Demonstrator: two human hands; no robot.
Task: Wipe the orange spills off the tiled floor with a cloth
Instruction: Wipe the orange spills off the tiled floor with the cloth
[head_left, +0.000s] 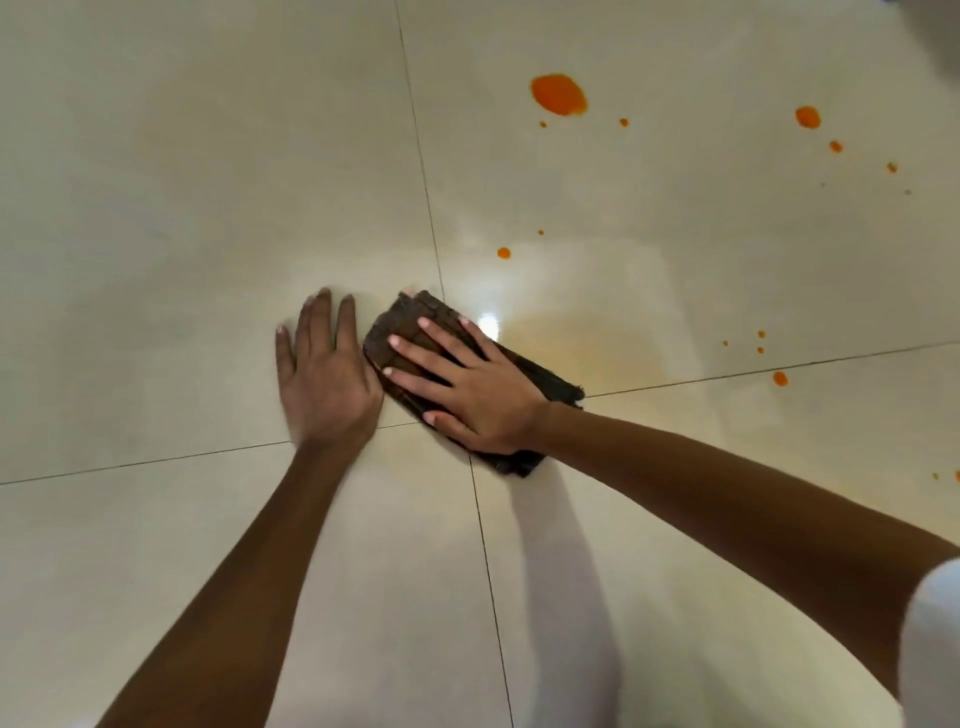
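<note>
A folded dark brown cloth (410, 317) lies flat on the cream tiled floor (208, 208) where four tiles meet. My right hand (467, 384) presses down on it with fingers spread. My left hand (322, 374) rests flat on the bare tile just left of the cloth, fingers apart, holding nothing. A faint orange smear (587, 348) spreads on the tile right of the cloth. A large orange spill (558, 94) sits far ahead, a smaller one (808, 117) to its right, and several droplets such as one (503, 253) and another (780, 378) lie scattered around.
Dark grout lines (421, 156) cross under the cloth. A bright light reflection (488, 323) shines beside my right fingers. My white sleeve (930, 649) shows at the lower right. A grey shape (935, 31) sits in the top right corner.
</note>
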